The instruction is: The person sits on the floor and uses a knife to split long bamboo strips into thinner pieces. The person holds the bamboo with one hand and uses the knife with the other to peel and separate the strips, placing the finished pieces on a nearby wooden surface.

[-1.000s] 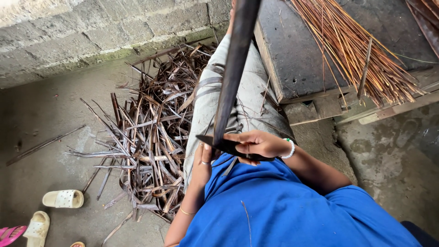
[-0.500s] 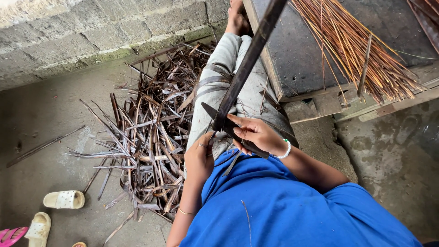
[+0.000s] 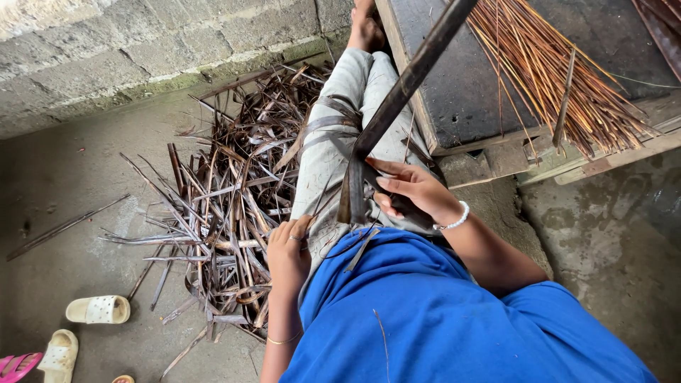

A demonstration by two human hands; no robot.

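My right hand (image 3: 410,189), with a white bead bracelet on the wrist, grips the lower end of a long dark dried leaf strip (image 3: 401,92). The strip slants up to the right from my lap, over my grey trouser legs (image 3: 333,142). A looser dark piece hangs down from it just left of the hand. My left hand (image 3: 287,248) lies on my left thigh with its fingers curled. A few thin strands curl beside it, and I cannot make out whether it holds one. My blue shirt fills the bottom of the view.
A heap of dark stripped leaf pieces (image 3: 227,191) lies on the concrete floor to my left. A bundle of thin orange-brown sticks (image 3: 560,71) rests on a wooden platform (image 3: 454,99) at right. Cream sandals (image 3: 98,310) and a pink one (image 3: 18,365) lie bottom left. A block wall (image 3: 142,42) stands behind.
The dark strip has swung further to the right. My left hand has come off it and dropped to my left thigh. My right hand still grips its lower end.
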